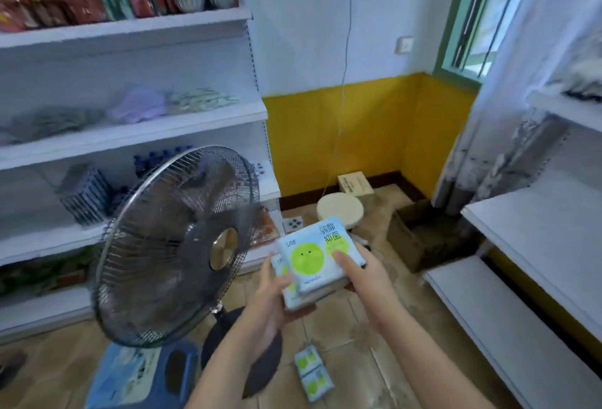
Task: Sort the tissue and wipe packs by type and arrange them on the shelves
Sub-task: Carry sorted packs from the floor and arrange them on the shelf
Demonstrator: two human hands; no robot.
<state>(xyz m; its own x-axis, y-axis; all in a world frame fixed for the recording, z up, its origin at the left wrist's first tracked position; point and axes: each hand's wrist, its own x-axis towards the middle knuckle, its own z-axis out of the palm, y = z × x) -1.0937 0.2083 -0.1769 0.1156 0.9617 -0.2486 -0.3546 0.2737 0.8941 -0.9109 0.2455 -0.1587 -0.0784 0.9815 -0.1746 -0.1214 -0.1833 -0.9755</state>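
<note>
Both hands clamp one small stack of wipe packs (314, 255) at chest height over the floor. Left hand (277, 298) cups the stack from below and the side, fingers curled on its edge. Right hand (361, 273) grips the right side, thumb pressed on the top pack's green circle. Two more wipe packs (313, 373) lie on the tiled floor below. Standing fan (172, 245) just left of the hands. Stocked white shelves (130, 135) far left, bare shelves (534, 245) right.

Top wipe pack (317, 254), lower centre of frame: large Chinese characters at its upper right, "抑菌" legible, line above blurred. Small print elsewhere on it unreadable.
</note>
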